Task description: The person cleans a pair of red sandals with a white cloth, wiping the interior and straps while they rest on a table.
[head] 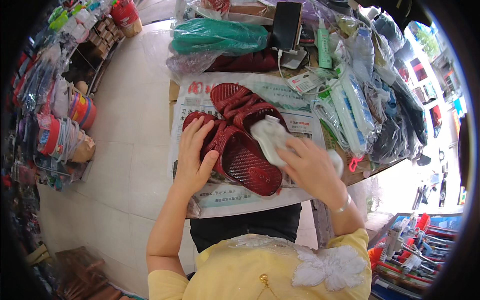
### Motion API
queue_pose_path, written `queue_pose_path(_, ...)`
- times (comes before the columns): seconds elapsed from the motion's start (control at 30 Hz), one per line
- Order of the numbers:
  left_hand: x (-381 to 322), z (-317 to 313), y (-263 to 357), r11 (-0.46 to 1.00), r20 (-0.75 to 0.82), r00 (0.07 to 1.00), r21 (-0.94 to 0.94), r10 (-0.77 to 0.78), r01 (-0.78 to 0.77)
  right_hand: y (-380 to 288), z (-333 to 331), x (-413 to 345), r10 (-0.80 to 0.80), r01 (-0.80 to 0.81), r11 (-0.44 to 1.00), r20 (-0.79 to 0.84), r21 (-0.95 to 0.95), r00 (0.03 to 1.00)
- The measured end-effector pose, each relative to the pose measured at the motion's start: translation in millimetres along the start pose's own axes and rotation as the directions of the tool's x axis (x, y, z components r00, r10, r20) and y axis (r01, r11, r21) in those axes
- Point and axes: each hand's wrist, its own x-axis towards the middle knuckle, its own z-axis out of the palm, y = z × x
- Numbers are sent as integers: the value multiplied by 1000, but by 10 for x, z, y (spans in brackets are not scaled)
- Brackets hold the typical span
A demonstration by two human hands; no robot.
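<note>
Two dark red plastic slipper sandals lie side by side on a spread newspaper (240, 204). The near sandal (249, 161) points its heel toward me at the lower right. Over its strap and outer side, my left hand (195, 153) grips it, fingers spread and thumb against the edge. The far sandal (230, 99) rests beyond it, its heel partly covered. In my right hand (313, 167) is a blurred white object (270, 138), perhaps a cloth or a bottle, over the sandals' right side. Another white piece (335, 163) shows behind that hand.
A phone (286, 26) on a charging cable stands behind the newspaper, near a green spray bottle (324, 45). Plastic-wrapped green footwear (219, 36) sits at the back left. Bagged goods (393, 127) crowd the right. Goods racks (63, 135) line the left beyond the tiled floor (112, 168).
</note>
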Motion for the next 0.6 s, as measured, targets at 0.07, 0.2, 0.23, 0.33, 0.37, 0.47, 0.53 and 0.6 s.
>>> queue_pose_path(0.07,2,7,11,1000,-5,1000,-7,-14,14,79,-203,-267,-12,9,997,43,75,999)
queue_pose_path(0.2,22,10,18,1000,-17,1000,23,3,-3,141,-336,-266,109,-104,989,-48,106,993)
queue_pose_path(0.23,39,15,22,1000,-22,1000,20,16,-15,149,-302,-189,118,-113,988,-46,103,992)
queue_pose_path(0.33,38,32,-6,1000,-16,1000,16,23,-23,57,29,320,1,-2,1000,-114,-12,993)
queue_pose_path(0.37,31,22,-23,999,-18,1000,20,26,-25,-5,137,494,-17,11,998,-111,-54,994)
queue_pose_path(0.47,56,61,16,1000,-29,999,17,22,-22,28,330,797,-65,40,996,-333,-84,941)
queue_pose_path(0.53,37,52,2,1000,-31,999,21,19,-19,21,301,693,-72,57,997,-298,-60,952)
queue_pose_path(0.6,7,35,-23,1000,-31,999,16,15,-15,31,212,447,-41,35,999,-197,-33,980)
